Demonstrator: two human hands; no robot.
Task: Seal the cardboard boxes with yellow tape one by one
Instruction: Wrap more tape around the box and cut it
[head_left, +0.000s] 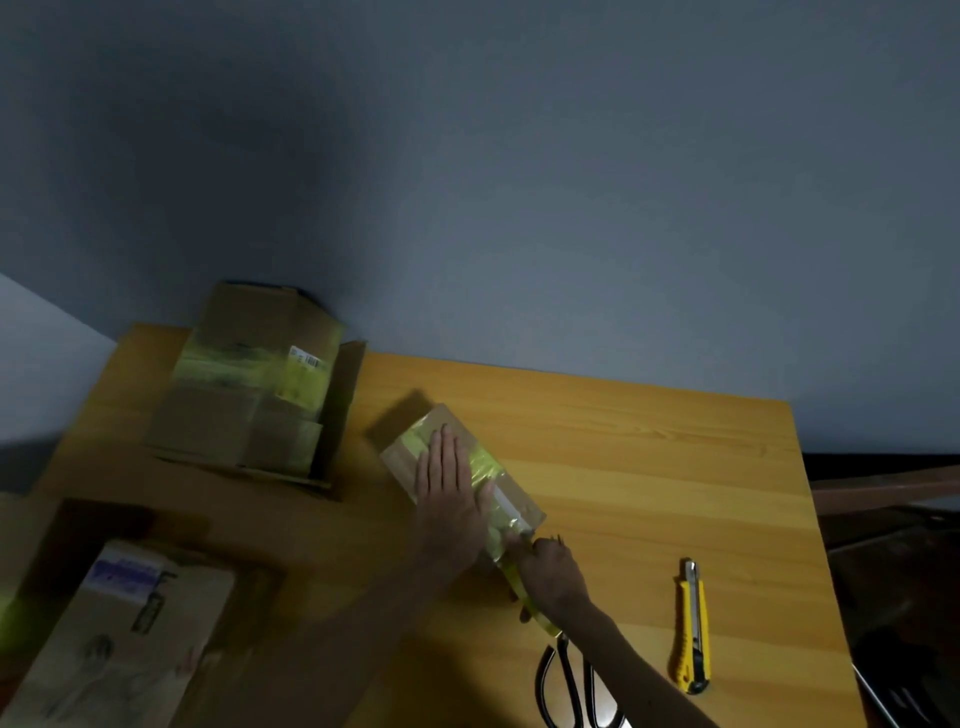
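Three boxes on your table (649, 467). The small box (402, 462) sits mid-table. Your left hand (449, 493) lies flat on it, fingers straight and together, pressing the yellow tape (485, 462). Your right hand (553, 571) grips the tape strip at the box's near end.

One scissors (566, 686) is partly hidden under your right forearm. One yellow utility knife (693, 629) lies to its right.

The taped box (249, 384) back left has a barcode sticker (306, 358). The near-left box (130, 634) has a blue label (127, 571), too blurred to read.

Head-worn view, looking down, seemingly near table (649, 467)
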